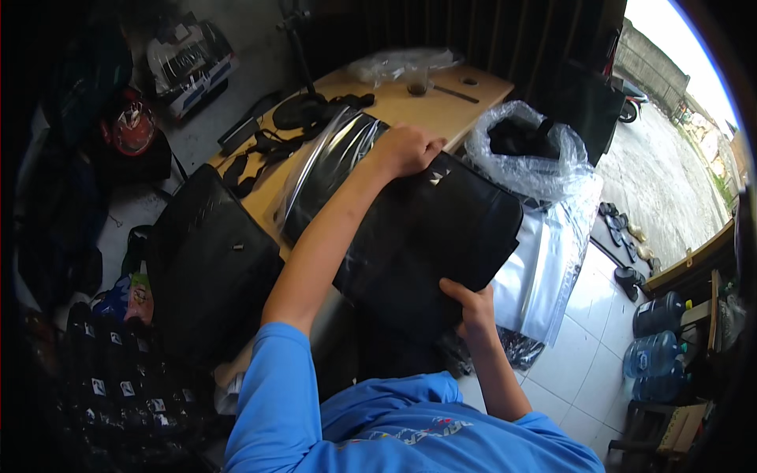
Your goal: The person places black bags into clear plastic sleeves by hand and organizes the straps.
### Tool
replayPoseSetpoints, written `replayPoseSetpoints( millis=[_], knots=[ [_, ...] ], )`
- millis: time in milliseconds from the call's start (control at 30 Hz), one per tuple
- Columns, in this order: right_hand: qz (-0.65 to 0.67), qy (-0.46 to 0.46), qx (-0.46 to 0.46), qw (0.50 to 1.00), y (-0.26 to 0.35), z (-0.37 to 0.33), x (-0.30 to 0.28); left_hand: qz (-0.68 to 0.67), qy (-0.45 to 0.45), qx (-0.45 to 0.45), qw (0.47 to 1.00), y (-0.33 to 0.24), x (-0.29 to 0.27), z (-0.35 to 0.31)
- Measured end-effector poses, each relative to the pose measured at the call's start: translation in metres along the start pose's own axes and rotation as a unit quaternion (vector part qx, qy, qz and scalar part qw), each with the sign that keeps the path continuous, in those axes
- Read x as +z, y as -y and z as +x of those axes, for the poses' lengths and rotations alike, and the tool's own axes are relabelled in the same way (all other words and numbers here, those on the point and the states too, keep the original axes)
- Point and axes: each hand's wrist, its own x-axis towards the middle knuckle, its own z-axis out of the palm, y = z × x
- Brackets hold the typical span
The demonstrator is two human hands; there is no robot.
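Note:
A black bag (430,229) with a small shiny metal emblem is held tilted in front of me. Clear plastic (315,177) covers its far left part, and the loose film sticks out beyond that end. My left hand (402,150) is closed on the bag's upper edge, near where the plastic ends. My right hand (473,306) grips the lower right edge, thumb on the front face and fingers mostly hidden behind. Left of my left forearm stands another black bag (209,252) with a small metal fitting.
The wooden table (465,106) bears black straps (303,114), a cup (418,83) and crumpled plastic (402,63). At right lie clear plastic sleeves (536,260) and a plastic-wrapped bundle (528,150). Water jugs (654,355) stand at far right; wrapped black goods (118,386) lie lower left.

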Motion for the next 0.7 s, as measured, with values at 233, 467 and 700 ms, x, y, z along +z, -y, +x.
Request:
replayPoseSetpoints(
  millis=[233, 467, 700],
  knots=[
    [-0.025, 0.007, 0.010, 1.000, 0.034, 0.018, -0.007, -0.059, 0.075, -0.003, 0.995, -0.025, 0.020, 0.038],
    [-0.023, 0.049, 0.004, 0.999, 0.062, 0.046, 0.016, -0.074, -0.031, -0.052, 0.995, -0.052, 0.018, 0.065],
    [-0.059, 0.078, -0.035, 0.995, 0.058, 0.071, 0.025, -0.098, -0.092, -0.082, 0.988, -0.079, -0.006, 0.088]
  ],
)
